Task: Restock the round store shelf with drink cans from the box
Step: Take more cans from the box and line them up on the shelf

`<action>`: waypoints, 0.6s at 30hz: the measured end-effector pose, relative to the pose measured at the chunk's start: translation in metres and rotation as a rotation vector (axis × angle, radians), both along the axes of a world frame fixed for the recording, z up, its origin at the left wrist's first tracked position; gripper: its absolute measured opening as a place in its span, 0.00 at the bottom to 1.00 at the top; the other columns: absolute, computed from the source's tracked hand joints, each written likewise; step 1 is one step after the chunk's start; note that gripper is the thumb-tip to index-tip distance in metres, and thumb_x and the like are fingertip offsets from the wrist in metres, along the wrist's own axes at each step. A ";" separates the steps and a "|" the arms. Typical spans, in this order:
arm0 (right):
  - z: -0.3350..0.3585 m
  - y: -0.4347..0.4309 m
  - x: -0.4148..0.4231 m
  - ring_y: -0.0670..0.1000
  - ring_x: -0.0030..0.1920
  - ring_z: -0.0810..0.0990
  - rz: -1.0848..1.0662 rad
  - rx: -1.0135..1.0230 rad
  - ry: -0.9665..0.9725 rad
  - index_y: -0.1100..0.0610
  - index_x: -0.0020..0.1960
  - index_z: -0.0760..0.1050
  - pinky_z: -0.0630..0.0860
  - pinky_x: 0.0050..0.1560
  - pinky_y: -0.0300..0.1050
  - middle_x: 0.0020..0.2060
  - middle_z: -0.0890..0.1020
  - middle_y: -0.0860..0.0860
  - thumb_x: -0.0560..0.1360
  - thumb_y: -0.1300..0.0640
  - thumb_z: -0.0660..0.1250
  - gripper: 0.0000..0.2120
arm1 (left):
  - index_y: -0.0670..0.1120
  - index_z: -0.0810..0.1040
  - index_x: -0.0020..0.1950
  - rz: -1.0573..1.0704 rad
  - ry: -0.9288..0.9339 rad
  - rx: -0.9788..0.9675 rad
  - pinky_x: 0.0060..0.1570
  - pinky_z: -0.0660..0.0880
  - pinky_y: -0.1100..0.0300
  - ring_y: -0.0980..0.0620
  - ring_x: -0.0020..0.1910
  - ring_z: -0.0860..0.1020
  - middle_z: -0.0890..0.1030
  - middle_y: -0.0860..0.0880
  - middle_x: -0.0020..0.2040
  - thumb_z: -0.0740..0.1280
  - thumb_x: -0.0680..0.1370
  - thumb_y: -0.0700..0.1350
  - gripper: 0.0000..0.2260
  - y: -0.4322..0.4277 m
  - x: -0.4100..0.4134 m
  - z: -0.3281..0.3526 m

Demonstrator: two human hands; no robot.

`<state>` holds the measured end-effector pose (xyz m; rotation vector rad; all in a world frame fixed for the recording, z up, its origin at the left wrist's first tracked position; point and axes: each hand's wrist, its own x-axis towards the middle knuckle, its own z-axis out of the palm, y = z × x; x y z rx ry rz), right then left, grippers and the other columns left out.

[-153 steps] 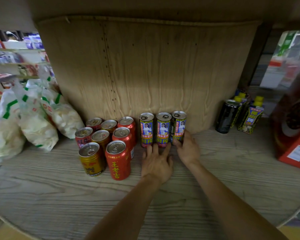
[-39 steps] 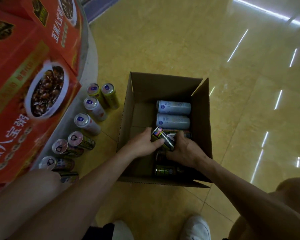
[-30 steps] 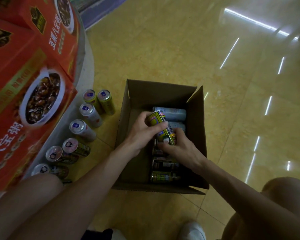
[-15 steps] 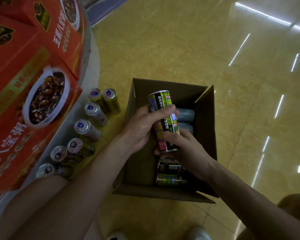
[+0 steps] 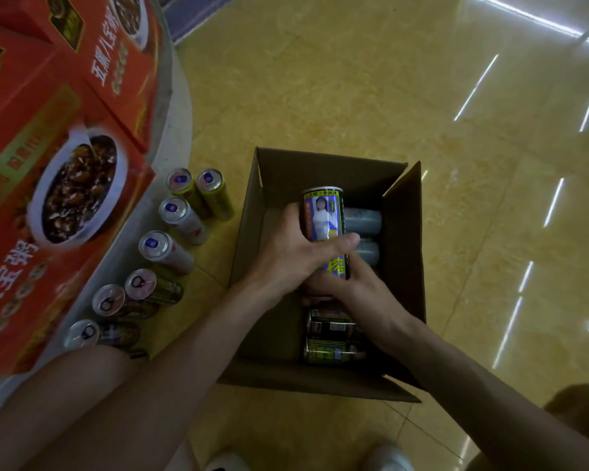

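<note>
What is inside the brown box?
In the box, two pale cans lie at the far end, dark cans at the near end. The left hand and right hand hold a picture can above, covering the middle: what lies there is hidden.

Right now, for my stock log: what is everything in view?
open brown cardboard box: one, brown, centre of the yellow tiled floor.
tall blue-and-yellow printed can: one, held over the box.
pale grey cans: two, lying at the box's far end.
dark printed cans: at least two, lying at its near end.
standing cans: seven tops visible, yellow-green, silver, dark green, on the floor along the grey shelf base.
red cartons picturing a bowl: several, on the shelf, left.
white shoes: two, bottom edge.
left hand: grips the printed can's middle.
right hand: holds its lower end.
</note>
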<state>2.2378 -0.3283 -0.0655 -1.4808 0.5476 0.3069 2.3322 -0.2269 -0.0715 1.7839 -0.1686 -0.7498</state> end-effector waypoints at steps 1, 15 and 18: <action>0.004 -0.003 0.000 0.58 0.49 0.84 -0.001 0.085 -0.004 0.56 0.63 0.74 0.77 0.57 0.66 0.51 0.83 0.61 0.71 0.53 0.72 0.22 | 0.48 0.76 0.62 -0.008 0.041 -0.045 0.52 0.82 0.51 0.54 0.50 0.84 0.85 0.51 0.51 0.80 0.63 0.57 0.32 0.000 0.003 0.000; 0.034 0.003 -0.007 0.43 0.48 0.84 0.182 -0.187 0.182 0.46 0.62 0.73 0.82 0.52 0.47 0.50 0.84 0.44 0.70 0.49 0.76 0.23 | 0.54 0.76 0.58 0.035 0.043 0.084 0.58 0.80 0.46 0.56 0.52 0.83 0.85 0.53 0.52 0.79 0.65 0.55 0.25 0.026 -0.018 0.032; 0.057 0.014 -0.015 0.44 0.49 0.83 0.144 -0.220 0.187 0.47 0.59 0.73 0.81 0.53 0.50 0.50 0.83 0.44 0.66 0.45 0.77 0.24 | 0.56 0.75 0.59 0.014 0.063 0.121 0.58 0.80 0.44 0.56 0.53 0.83 0.85 0.54 0.53 0.79 0.63 0.58 0.27 0.035 -0.027 0.055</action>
